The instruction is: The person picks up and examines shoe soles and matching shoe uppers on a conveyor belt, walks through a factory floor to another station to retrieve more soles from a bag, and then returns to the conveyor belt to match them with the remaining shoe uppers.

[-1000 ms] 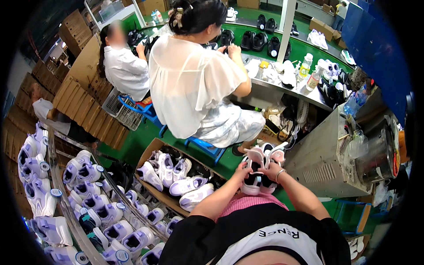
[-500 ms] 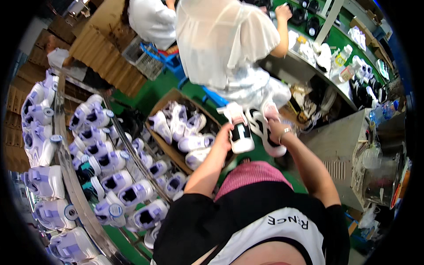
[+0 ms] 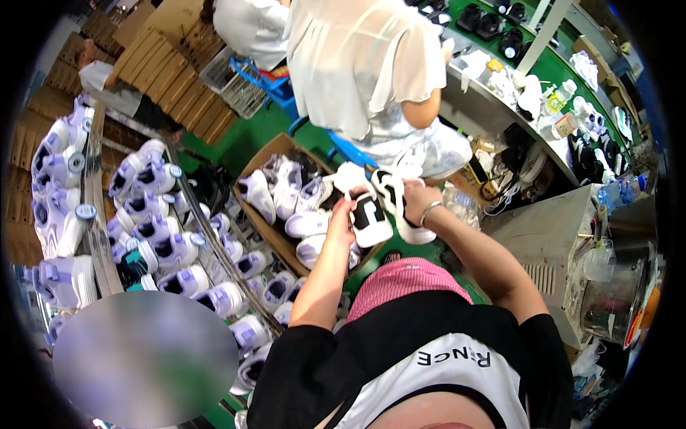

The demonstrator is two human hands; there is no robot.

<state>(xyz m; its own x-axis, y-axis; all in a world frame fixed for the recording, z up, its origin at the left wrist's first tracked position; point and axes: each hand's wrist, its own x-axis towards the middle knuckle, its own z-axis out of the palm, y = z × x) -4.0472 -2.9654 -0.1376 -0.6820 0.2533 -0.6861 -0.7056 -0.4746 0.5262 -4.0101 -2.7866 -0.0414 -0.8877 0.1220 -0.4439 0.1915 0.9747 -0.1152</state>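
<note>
In my left hand (image 3: 341,220) is a white and black shoe (image 3: 372,226), toe toward me, fingers wrapped along its left side. My right hand (image 3: 420,203) grips a second white and black shoe (image 3: 412,234), held tilted right beside the first. Both shoes are in the air in front of my body, and they nearly touch or overlap. My right fingers are closed at the shoe's opening and partly hide it. Just left of my left hand, an open cardboard box (image 3: 246,209) holds several white and purple shoes (image 3: 286,193).
Racks (image 3: 100,207) of white and purple shoes stand at left. Ahead, a person in a white top (image 3: 357,64) sits on a blue chair (image 3: 282,93) by a cluttered workbench (image 3: 500,118). A metal cabinet (image 3: 529,236) is at right. A blurred patch covers the lower left.
Both hands have moved slightly left, bringing the shoes closer together. The right shoe has turned, and my right hand has risen a little. The seated person's raised arm has come down.
</note>
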